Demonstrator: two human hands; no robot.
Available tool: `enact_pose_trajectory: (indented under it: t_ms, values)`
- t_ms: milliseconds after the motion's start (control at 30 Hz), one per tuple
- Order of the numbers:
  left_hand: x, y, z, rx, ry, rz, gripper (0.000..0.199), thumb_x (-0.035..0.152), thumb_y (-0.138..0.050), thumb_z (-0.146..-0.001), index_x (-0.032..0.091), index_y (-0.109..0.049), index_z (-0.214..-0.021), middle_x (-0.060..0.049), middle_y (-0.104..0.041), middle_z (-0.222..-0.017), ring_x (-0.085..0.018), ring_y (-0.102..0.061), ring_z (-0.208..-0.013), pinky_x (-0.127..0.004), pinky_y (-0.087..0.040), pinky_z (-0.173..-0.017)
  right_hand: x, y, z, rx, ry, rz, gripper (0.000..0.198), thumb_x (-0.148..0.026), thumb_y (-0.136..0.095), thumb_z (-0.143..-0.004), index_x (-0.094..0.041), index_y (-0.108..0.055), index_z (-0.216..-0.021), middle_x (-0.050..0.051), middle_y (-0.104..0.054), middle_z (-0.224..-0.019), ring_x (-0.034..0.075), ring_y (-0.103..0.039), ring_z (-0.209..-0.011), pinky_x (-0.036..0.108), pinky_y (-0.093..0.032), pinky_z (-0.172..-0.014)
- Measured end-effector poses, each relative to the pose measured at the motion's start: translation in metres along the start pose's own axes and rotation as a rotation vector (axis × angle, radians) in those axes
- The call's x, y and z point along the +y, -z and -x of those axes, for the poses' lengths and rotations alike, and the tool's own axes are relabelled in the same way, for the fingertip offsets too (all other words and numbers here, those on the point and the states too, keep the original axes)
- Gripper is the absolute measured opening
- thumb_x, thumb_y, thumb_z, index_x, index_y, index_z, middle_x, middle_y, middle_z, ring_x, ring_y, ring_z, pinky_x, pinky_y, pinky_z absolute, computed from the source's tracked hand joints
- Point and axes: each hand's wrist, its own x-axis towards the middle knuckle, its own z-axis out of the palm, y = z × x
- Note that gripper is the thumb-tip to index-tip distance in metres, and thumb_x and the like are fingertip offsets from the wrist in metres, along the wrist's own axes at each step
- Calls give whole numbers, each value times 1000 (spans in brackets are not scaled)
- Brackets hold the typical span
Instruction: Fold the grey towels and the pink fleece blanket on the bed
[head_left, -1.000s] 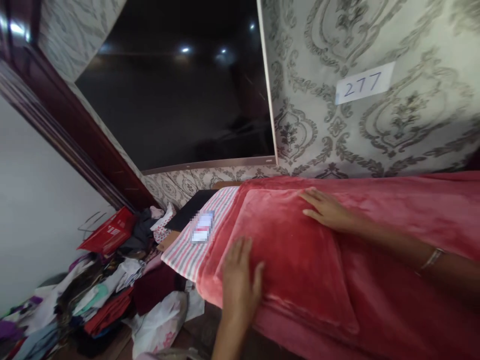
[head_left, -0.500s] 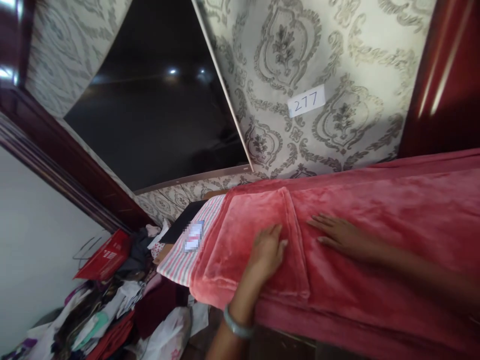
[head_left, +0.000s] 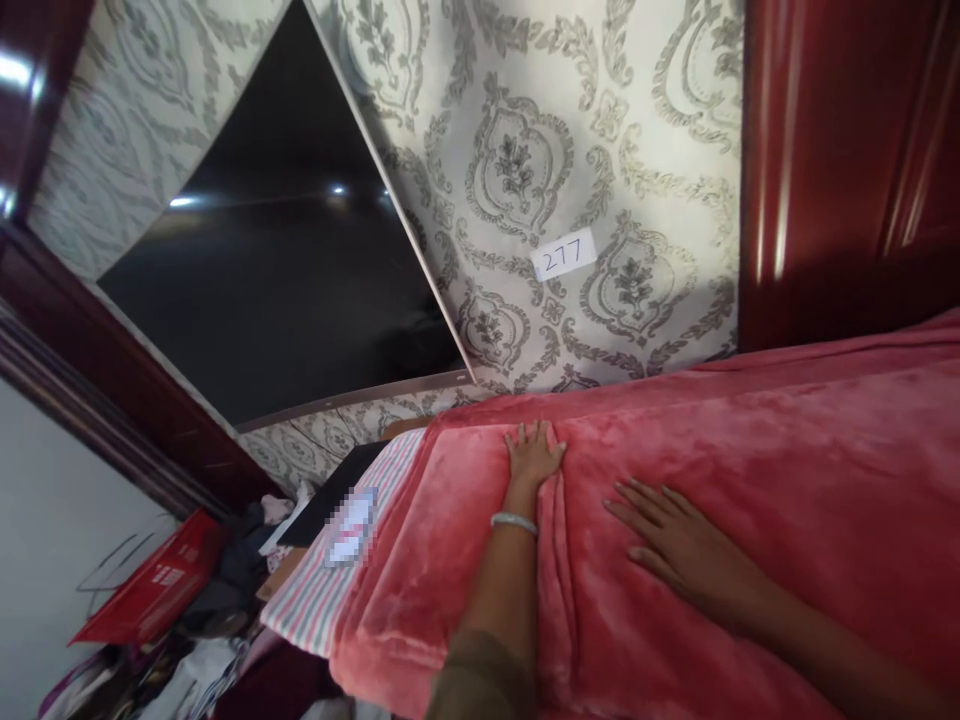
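Note:
A plush red-pink blanket (head_left: 750,450) is spread over a long surface by the wall, with a layered fold at its left end. My left hand (head_left: 534,455), a pale bangle on its wrist, lies palm down with fingers spread on the far part of that fold, near its right-hand edge. To the right, my right hand (head_left: 675,535) rests flat on the blanket, fingers stretched out. Neither hand holds anything. Beyond the blanket's left end, a striped cloth (head_left: 315,590) in pink, grey and white shows underneath, with a small blurred rectangle on it.
Behind stands a patterned wall with a large dark television (head_left: 292,260) and a paper label (head_left: 564,254) reading 277. A dark red wooden panel (head_left: 847,170) rises at right. On the lower left are a red bag (head_left: 154,585) and piled clothes (head_left: 202,670).
My left hand has moved farther toward the wall across the fold, its fingers now spread. My right hand stays flat on the blanket. The view has shifted to the right.

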Motion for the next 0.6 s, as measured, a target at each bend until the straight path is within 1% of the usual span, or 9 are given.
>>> enact_pose_trajectory:
  t_ms: [67, 167, 267, 333, 400, 467, 533, 600]
  values:
    - [-4, -8, -2, 7, -9, -13, 71, 60, -33, -98, 26, -33, -159, -5, -30, -168, -34, -17, -156, -60, -7, -125, -2, 1, -1, 5, -10, -12, 59, -66, -46, -87, -54, -48, -146, -11, -37, -155, 32, -32, -147, 54, -23, -126]
    - [-6, -8, -6, -3, 8, -39, 73, 63, -33, -97, 27, -31, -160, -4, -29, -168, -35, -18, -156, -62, -10, -124, -6, 6, -2, -37, -22, -15, 60, -64, -46, -90, -48, -49, -148, -7, -34, -157, 32, -30, -148, 57, -20, -125]
    - [-5, -3, -9, 8, 20, -92, 72, 63, -35, -97, 27, -32, -160, -5, -29, -168, -37, -21, -155, -64, -12, -123, -13, 15, -1, -79, -17, -16, 62, -58, -49, -94, -37, -48, -152, 2, -31, -160, 33, -27, -150, 59, -16, -125]
    - [-4, -1, -11, 21, 17, -118, 70, 60, -35, -98, 27, -33, -159, -5, -30, -167, -37, -22, -154, -64, -14, -123, -19, 21, -1, -65, -7, -30, 62, -51, -51, -96, -27, -49, -153, 8, -31, -161, 34, -25, -151, 60, -15, -124]
    - [-4, 1, -13, 27, 11, -139, 69, 58, -35, -98, 27, -32, -160, -5, -30, -167, -37, -23, -154, -64, -17, -122, -24, 26, -2, -46, -1, -38, 61, -48, -53, -97, -24, -49, -153, 11, -33, -160, 33, -25, -151, 60, -15, -124]
    - [-5, 1, -16, 30, 7, -156, 68, 56, -35, -99, 26, -32, -160, -5, -30, -167, -37, -24, -154, -63, -19, -122, -26, 30, -1, -38, 13, -50, 60, -49, -52, -97, -23, -50, -152, 11, -36, -159, 31, -26, -151, 58, -15, -124]
    - [-7, 2, -19, 24, 11, -175, 67, 55, -34, -100, 27, -31, -160, -6, -30, -167, -36, -25, -154, -63, -21, -122, -22, 37, 2, -10, 31, -71, 59, -49, -48, -99, -26, -49, -153, 8, -38, -159, 29, -29, -150, 56, -17, -125]
    - [-8, 2, -23, 18, 18, -199, 66, 54, -34, -100, 28, -30, -160, -5, -30, -168, -35, -25, -154, -63, -22, -122, -8, 49, 10, 83, 26, -80, 57, -48, -46, -98, -32, -49, -152, 2, -40, -158, 27, -35, -147, 51, -23, -125]
